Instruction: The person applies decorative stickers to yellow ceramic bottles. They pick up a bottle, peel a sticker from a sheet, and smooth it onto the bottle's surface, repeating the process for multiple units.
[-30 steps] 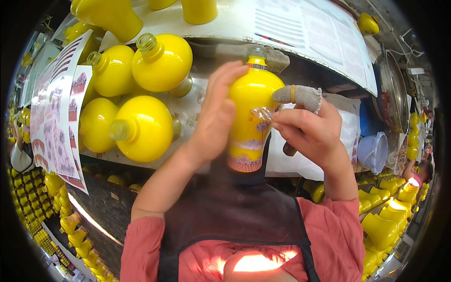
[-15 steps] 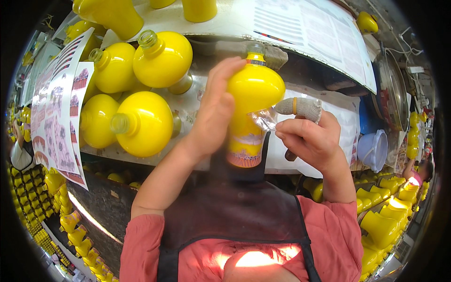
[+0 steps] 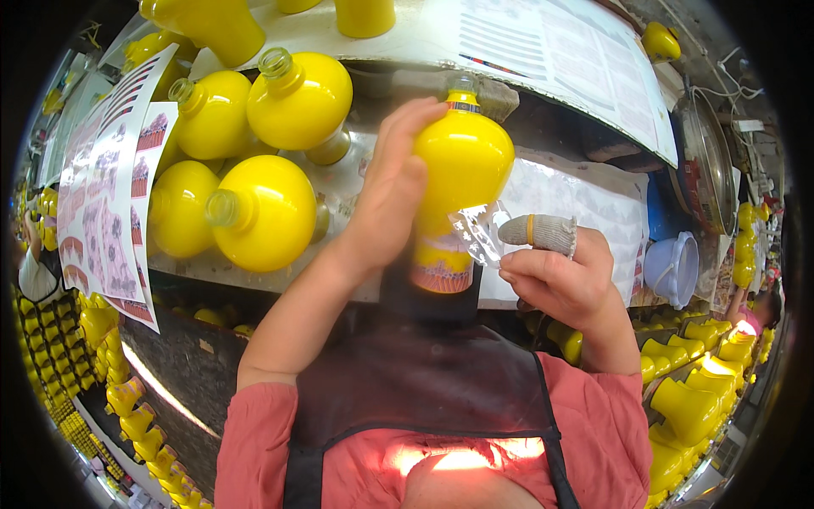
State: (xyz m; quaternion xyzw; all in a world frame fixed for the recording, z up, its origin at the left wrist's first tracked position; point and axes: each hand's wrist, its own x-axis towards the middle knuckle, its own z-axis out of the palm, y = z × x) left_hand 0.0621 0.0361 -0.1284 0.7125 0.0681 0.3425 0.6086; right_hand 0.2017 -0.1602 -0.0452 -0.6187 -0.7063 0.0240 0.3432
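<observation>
Your left hand (image 3: pixel 390 182) lies along the left side of a glossy yellow bottle with a rounded shoulder, a tapering body and a clear glass mouth (image 3: pixel 463 161); its fingers are close together and stretch up to the neck, though you cannot tell from this view whether they grip or only steady. The bottle sits in front of your chest, between your two hands, with its mouth pointing away from you and its base toward your dark, smooth apron (image 3: pixel 424 390). A patterned band circles its neck, and a pink fringe-like print runs around its foot. Your right hand (image 3: pixel 564 276), just beside the bottle's lower body, has its fingertips pinched together on a crinkled piece of clear film (image 3: pixel 480 239) with small white marks. The film's far end overlaps the bottle; whether it is stuck there cannot be told. A grey knitted finger cover with a yellowish band (image 3: pixel 543 233) sits on one finger of that hand. To your left stand more yellow bottles with clear glass mouths (image 3: pixel 273 216), and beside them hang pink-and-purple printed sheets (image 3: pixel 102 191). Beyond your bottle lie a grey block (image 3: pixel 496 102) and a white board with printed sheets on it (image 3: pixel 555 81). A pale lavender bucket (image 3: pixel 671 270) is at your right.
</observation>
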